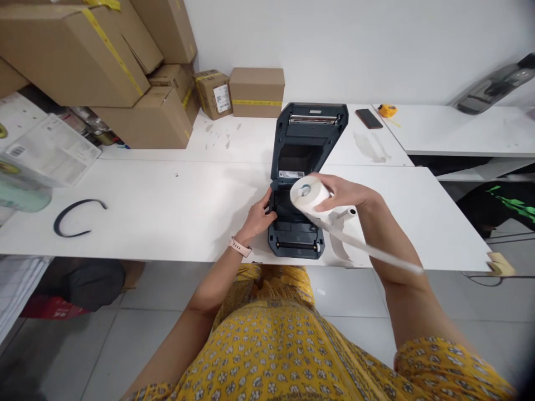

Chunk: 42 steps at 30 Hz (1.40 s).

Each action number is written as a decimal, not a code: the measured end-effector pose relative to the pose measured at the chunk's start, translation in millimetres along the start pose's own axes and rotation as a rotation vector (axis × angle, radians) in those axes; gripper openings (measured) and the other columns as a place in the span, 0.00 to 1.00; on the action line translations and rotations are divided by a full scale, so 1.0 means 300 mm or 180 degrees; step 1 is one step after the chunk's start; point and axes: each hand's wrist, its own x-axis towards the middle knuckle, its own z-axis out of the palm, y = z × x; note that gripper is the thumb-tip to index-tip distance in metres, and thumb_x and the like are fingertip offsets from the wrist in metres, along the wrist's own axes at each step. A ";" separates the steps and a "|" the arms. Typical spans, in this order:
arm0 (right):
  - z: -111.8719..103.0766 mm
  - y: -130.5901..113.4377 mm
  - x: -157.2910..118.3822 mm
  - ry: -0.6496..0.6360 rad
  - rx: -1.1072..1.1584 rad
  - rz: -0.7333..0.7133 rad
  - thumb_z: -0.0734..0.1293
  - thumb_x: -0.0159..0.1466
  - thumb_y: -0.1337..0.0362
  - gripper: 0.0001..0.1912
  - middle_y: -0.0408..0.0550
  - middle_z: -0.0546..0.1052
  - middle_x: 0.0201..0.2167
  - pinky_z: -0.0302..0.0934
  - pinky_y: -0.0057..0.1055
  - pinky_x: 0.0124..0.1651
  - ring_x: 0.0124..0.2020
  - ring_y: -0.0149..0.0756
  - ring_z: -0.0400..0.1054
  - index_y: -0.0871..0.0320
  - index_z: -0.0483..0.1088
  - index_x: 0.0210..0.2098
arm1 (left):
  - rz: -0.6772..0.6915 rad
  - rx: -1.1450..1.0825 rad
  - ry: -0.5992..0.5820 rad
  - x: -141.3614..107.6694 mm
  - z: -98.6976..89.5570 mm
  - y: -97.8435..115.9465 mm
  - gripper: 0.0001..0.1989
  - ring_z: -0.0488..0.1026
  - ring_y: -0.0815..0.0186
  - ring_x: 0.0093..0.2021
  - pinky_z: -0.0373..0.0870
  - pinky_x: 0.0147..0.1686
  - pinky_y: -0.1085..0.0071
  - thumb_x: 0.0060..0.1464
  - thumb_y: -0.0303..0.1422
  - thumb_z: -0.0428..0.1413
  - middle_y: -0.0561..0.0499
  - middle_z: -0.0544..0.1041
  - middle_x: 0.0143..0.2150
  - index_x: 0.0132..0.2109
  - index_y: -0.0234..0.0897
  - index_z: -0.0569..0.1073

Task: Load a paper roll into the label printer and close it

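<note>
A dark label printer point(296, 248) stands on the white table with its lid point(309, 133) raised. My right hand point(345, 192) grips a white paper roll point(311, 195) over the printer's right side, and a loose strip of its paper trails down to the right past my forearm. At the printer's left edge, my left hand point(259, 216) rests with fingers apart, thumb near the inner bay. Beside the printer, partly behind the trailing strip, lies a small white tube point(346, 214).
Cardboard boxes point(257, 83) are stacked at the back left. A phone point(368, 118) and a yellow tape measure point(387, 110) lie behind on the right. A black headband point(62, 214) is on the left, and a bottle point(493, 86) leans against the wall at far right.
</note>
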 end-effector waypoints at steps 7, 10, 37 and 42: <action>0.077 -0.104 0.140 -0.1241 -0.0816 0.0547 0.76 0.52 0.47 0.35 0.54 0.77 0.55 0.68 0.48 0.57 0.55 0.55 0.73 0.54 0.71 0.56 | -0.0233 -0.0050 -0.0087 -0.009 -0.012 0.011 0.48 0.74 0.51 0.65 0.72 0.62 0.59 0.52 0.27 0.57 0.40 0.74 0.68 0.79 0.35 0.51; 0.108 -0.111 0.156 -0.1385 -0.1173 0.0780 0.76 0.53 0.46 0.34 0.54 0.77 0.55 0.67 0.48 0.54 0.54 0.57 0.73 0.53 0.72 0.55 | -0.0275 -0.0022 -0.0066 -0.012 -0.015 0.018 0.48 0.75 0.51 0.63 0.72 0.62 0.57 0.53 0.27 0.57 0.40 0.75 0.67 0.78 0.36 0.51; -0.113 -0.090 0.257 0.2496 -0.0097 -0.0169 0.48 0.71 0.32 0.36 0.47 0.82 0.49 0.66 0.44 0.60 0.55 0.42 0.71 0.48 0.75 0.50 | 0.0128 -0.0471 0.0137 -0.054 0.020 -0.028 0.41 0.57 0.49 0.77 0.61 0.73 0.53 0.63 0.51 0.58 0.43 0.57 0.79 0.77 0.44 0.56; 0.092 -0.192 0.030 0.3049 -0.0124 -0.0719 0.56 0.76 0.46 0.23 0.47 0.82 0.48 0.68 0.50 0.58 0.54 0.45 0.75 0.50 0.78 0.48 | -0.0352 -0.0780 0.0649 -0.096 0.063 -0.001 0.40 0.66 0.48 0.72 0.64 0.71 0.51 0.62 0.50 0.59 0.35 0.66 0.74 0.74 0.37 0.60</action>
